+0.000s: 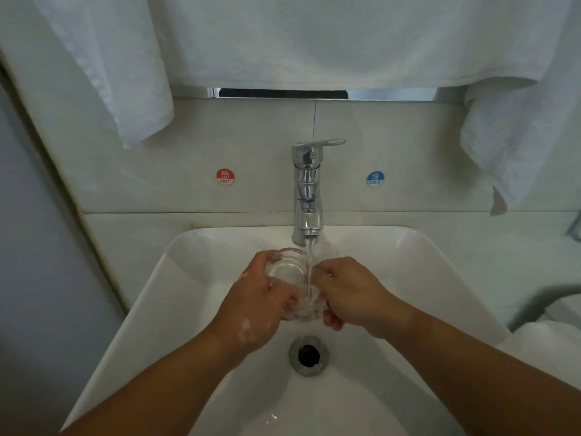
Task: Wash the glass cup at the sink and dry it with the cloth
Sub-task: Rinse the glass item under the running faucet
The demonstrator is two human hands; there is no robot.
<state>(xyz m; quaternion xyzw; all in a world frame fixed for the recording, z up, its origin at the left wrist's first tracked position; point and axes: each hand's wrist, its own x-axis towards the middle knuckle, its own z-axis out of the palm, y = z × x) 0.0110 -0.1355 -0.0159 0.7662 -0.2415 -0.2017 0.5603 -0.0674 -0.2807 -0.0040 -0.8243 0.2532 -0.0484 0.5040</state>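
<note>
A clear glass cup (287, 272) lies tilted over the white sink basin (408, 278), its mouth facing away from me. My left hand (254, 306), flecked with soap foam, grips its left side. My right hand (349, 291) holds its right side and base. Water runs from the chrome tap (306, 190) onto the cup between my hands. White cloth towels (283, 39) hang on a rail above the tap.
The drain (308, 355) sits just below my hands. Red hot (225, 176) and blue cold (375, 179) stickers flank the tap on the tiled wall. A towel end (515, 143) hangs at the right, and a white folded item (553, 341) lies beside the basin.
</note>
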